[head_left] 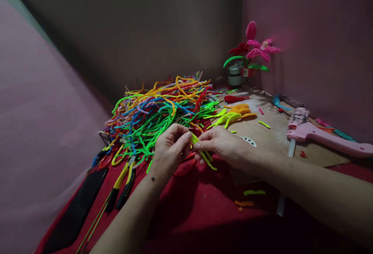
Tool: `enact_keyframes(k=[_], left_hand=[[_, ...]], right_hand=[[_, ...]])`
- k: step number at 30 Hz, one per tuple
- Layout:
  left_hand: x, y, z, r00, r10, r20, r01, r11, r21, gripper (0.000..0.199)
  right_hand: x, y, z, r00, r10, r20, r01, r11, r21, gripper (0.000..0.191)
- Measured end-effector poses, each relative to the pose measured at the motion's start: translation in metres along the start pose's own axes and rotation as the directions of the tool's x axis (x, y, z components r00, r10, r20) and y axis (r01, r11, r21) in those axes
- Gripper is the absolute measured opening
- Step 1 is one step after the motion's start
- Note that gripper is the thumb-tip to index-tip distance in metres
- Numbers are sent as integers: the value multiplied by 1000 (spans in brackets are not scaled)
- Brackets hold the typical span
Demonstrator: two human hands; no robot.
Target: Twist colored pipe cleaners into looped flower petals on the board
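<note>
Thin, fuzzy yellow-green sticks (pixel 210 161) are pinched in the closed grip of the left hand (pixel 169 149) and right hand (pixel 225 145), mid-scene, seemingly half-shaped. Bent, fuzzy yellow-green pieces (pixel 229 118), seemingly done, are laid farther right.

A: Specify the workpiece.
B: Slender yellow-green strands (pixel 208 161), fuzzy in texture, grouped together. The middle is partly hidden.
A: State position and orientation.
B: Held, just off the view's centre toward 5 o'clock. The bundle slants from 11 o'clock down to 5 o'clock.
A: Condition of the lower ends?
B: Spread apart, one slightly curved.
</note>
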State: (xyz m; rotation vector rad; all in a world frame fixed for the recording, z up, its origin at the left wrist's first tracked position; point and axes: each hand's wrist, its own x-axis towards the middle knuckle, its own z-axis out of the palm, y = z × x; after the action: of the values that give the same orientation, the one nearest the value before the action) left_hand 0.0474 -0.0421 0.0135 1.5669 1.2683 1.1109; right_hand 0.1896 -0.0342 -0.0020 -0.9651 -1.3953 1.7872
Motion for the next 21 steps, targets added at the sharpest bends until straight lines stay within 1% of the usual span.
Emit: enact_keyframes(k=[3, 5, 6, 8, 10, 11, 12, 13, 14, 16, 18, 19, 21], left_hand=[[1, -3, -1, 1000, -8, 20, 9, 998, -57, 12], [1, -6, 0, 1000, 5, -13, -5, 1000, -30, 13], [1, -8, 0, 999, 32, -43, -31, 999, 21, 13], [1, -11, 0, 987, 126, -101, -106, 978, 182, 12], [2, -12, -2, 972, 206, -117, -157, 930, 334, 12], [4, -12, -4, 973, 203, -109, -150, 917, 369, 12], [5, -11, -5, 982, 164, -93, -119, 924, 364, 13], [7, -11, -8, 993, 99, -64, -73, 944, 322, 15], [9, -10, -10, 1000, 24, -19, -19, 967, 253, 15], [12, -8, -14, 991, -90, 97, 81, 992, 99, 17], [14, -8, -17, 972, -138, 191, 139, 990, 9, 20], [14, -8, -17, 965, -154, 214, 160, 987, -10, 21], [14, -9, -17, 958, -187, 219, 200, 979, -39, 23]], right_hand=[[2, 2, -1, 1000, -7, 30, 5, 999, 34, 17], [3, 2, -1, 1000, 15, 26, -15, 1000, 26, 17], [3, 2, 0, 999, 29, 19, -29, 999, 16, 19], [3, 1, 0, 999, 46, -7, -46, 999, -22, 21], [2, 1, 1, 998, 40, -42, -43, 996, -80, 22], [2, 1, 1, 998, 36, -57, -42, 993, -110, 23], [3, 2, 0, 997, 33, -69, -42, 990, -134, 23], [3, 3, 0, 997, 32, -74, -43, 988, -150, 22], [4, 4, 0, 997, 35, -76, -47, 986, -158, 22], [5, 6, -1, 997, 42, -64, -52, 985, -162, 19], [6, 8, -2, 999, 38, -30, -43, 984, -173, 19], [6, 8, -2, 999, 35, -11, -37, 983, -178, 20], [7, 9, -2, 999, 32, 17, -29, 988, -153, 22]])
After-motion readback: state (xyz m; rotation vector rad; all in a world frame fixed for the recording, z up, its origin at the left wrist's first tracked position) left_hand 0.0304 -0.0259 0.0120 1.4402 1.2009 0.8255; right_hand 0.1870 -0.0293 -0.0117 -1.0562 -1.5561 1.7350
